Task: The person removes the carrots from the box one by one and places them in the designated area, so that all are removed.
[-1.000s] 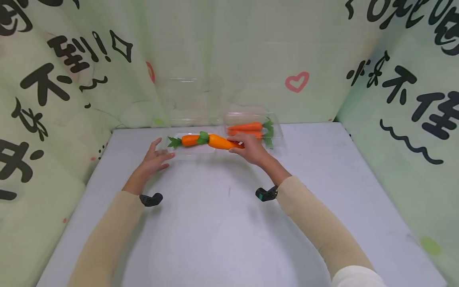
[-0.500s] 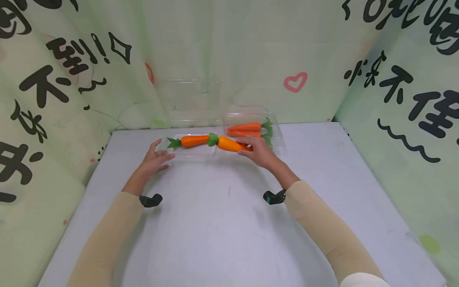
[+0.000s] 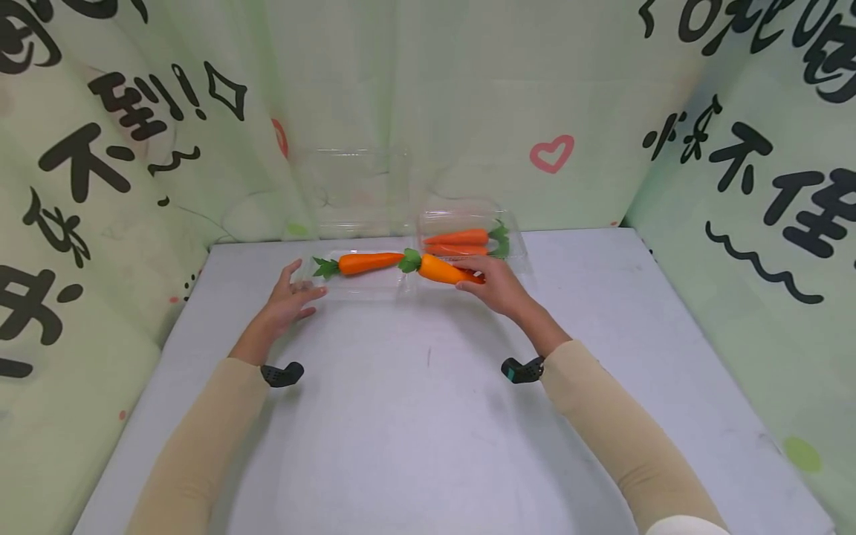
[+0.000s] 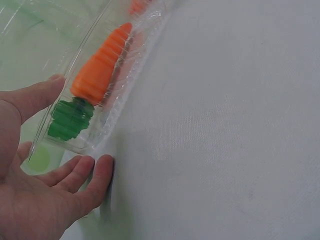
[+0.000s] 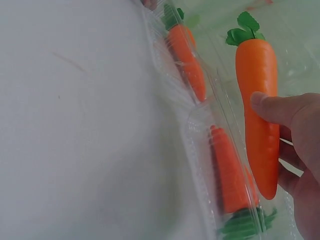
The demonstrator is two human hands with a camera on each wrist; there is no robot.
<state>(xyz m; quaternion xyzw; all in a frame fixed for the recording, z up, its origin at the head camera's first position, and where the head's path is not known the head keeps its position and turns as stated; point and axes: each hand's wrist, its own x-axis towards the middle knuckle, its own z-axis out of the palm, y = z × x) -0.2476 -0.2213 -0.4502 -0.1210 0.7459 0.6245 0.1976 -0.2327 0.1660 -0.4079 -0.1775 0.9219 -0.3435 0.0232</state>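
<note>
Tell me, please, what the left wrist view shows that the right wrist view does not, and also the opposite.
Only the left wrist view: the palm of the left hand, near the end of a clear tray.

Only the right wrist view: the right hand, gripping a raised carrot with green leaves.

Both: that tray, the boxed carrot lying in it, and the white table.

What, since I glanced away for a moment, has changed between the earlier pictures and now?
The right hand has moved rightward with its held carrot, uncovering more of the carrot lying in the left container. Nothing was newly grasped or let go. The left hand stayed by that container's left end, and the two carrots in the right container stayed put.
</note>
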